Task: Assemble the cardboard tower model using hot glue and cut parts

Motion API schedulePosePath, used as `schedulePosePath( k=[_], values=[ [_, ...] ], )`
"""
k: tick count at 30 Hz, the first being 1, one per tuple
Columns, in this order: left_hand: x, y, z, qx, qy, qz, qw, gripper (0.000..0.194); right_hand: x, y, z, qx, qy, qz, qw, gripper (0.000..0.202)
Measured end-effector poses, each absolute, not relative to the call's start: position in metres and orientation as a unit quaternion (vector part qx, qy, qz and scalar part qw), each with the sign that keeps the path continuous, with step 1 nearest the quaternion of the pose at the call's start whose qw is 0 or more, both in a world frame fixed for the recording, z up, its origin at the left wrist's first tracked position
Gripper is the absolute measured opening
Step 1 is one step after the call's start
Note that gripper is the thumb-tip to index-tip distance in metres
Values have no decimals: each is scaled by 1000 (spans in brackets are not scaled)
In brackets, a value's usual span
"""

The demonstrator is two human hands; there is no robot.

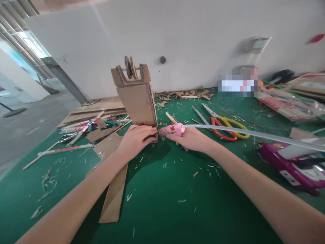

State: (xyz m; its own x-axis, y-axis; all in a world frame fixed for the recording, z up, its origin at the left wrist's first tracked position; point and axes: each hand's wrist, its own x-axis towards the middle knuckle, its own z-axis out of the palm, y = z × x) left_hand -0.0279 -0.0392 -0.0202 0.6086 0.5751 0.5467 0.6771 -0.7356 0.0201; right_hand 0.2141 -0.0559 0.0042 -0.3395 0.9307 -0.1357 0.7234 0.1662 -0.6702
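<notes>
A tall cardboard tower (135,105) stands upright on the green tabletop, with cardboard discs (130,67) on a thin stick across its top. My left hand (135,140) grips the tower's base, fingers closed around the lower front edge near the right corner. In my right hand (189,138) is a pink hot glue gun (171,129), its nozzle at that same corner; I cannot tell whether it touches the cardboard. A long translucent glue stick (243,134) sticks out of the gun's back and runs right over my forearm.
Scissors with red and yellow handles (233,127) lie right of the glue gun. Cardboard strips (113,195), wrapped sticks (68,148) and flat cardboard sheets (99,105) lie left. Far right are a purple device (286,166) and plastic-wrapped packs (289,106). Scraps line the wall (193,40).
</notes>
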Motion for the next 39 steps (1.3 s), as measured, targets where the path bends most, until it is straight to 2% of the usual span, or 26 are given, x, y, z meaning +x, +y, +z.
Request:
schedulePosePath(
  k=[5,11,21,32,39],
  values=[
    [-27,-38,-21,-892,-347,-272,97,23,221,-61,13,-496,-776,363,141,41],
    [-28,-38,-22,-892,-340,-279,103,20,227,-65,17,-479,-778,388,121,39],
    [-29,-38,-21,-892,-352,-267,88,24,215,-55,5,-538,-763,321,161,46],
    [-27,-41,-17,-893,-351,-266,89,20,226,-64,16,-482,-772,388,145,39],
    [-27,-41,-18,-893,-357,-262,86,22,223,-61,12,-502,-774,362,136,41]
  ],
)
